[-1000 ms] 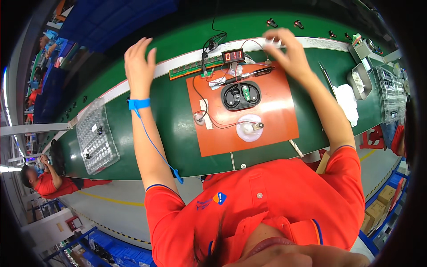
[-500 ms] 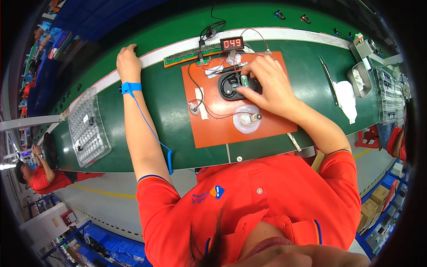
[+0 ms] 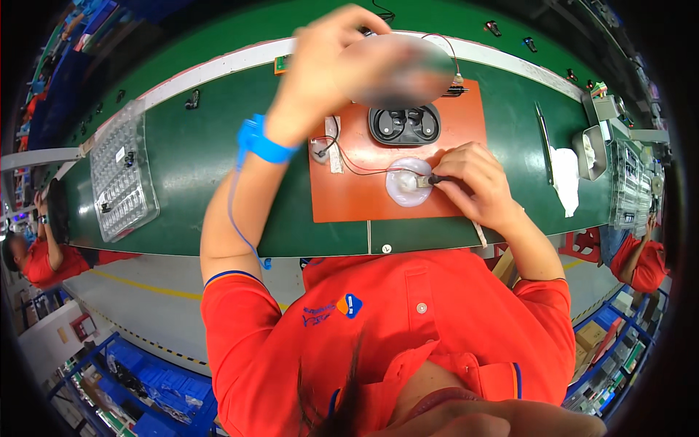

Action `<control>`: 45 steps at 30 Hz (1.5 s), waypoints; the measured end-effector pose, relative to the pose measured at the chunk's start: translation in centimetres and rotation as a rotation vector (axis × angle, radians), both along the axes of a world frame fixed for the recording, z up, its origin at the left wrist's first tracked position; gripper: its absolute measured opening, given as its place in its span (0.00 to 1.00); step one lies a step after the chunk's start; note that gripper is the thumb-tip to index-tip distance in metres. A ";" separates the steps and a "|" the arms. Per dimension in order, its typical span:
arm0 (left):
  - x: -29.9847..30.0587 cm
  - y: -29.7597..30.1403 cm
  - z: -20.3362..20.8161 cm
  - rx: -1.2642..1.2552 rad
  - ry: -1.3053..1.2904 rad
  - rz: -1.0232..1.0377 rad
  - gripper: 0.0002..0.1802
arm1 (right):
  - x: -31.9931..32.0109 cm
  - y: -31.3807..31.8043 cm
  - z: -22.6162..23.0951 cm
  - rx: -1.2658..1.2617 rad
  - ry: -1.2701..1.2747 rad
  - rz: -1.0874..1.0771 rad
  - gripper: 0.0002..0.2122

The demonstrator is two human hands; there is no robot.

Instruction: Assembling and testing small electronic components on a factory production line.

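Note:
My left hand (image 3: 320, 65), with a blue wrist strap (image 3: 266, 138) on its wrist, is raised over the far part of the orange mat (image 3: 349, 204). A blurred patch and motion hide most of its fingers. My right hand (image 3: 477, 182) is closed, fingertips pinching a small dark piece (image 3: 435, 178) beside a metal-ended wired part (image 3: 422, 182). That part lies over a round whitish dish (image 3: 397, 195) of pale material. Between my hands sits a black earphone case (image 3: 405, 138), open, with two dark pieces in its wells.
A clear plastic tray (image 3: 124, 182) lies at left, and a small dark part (image 3: 192, 100) is on the green surface. On the right are tweezers (image 3: 543, 135), a white cloth (image 3: 564, 182), a metal box (image 3: 593, 154) and more clear trays (image 3: 632, 178). Beyond the white rail (image 3: 218, 69) lie several dark parts.
My left hand has moved from the far left to above the mat. My right hand has left the case and come down to the dish. The green piece is no longer visible at the case.

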State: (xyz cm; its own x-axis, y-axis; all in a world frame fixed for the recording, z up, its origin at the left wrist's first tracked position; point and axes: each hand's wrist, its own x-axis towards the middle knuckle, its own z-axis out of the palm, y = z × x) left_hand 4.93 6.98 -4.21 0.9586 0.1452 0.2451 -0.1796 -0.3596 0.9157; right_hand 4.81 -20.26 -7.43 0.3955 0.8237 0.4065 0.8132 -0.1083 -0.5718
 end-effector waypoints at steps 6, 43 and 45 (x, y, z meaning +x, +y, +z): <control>-1.4 -5.2 -2.4 0.396 -0.057 -0.100 0.10 | 0.1 0.1 -0.1 0.002 -0.148 0.032 0.13; -10.1 18.7 -7.4 0.444 0.137 0.683 0.13 | 3.8 4.0 0.2 0.008 -0.188 -0.171 0.22; -10.0 18.6 -7.5 0.318 0.154 0.679 0.13 | 3.3 4.3 0.1 -0.030 -0.169 -0.204 0.22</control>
State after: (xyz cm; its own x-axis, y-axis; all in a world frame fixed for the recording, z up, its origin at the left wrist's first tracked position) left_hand -5.11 25.54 -11.68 0.7106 0.6600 0.2440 0.2967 -0.5955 0.7466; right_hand 8.12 -15.95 -7.31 0.4833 0.7463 0.4577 0.8564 -0.2945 -0.4241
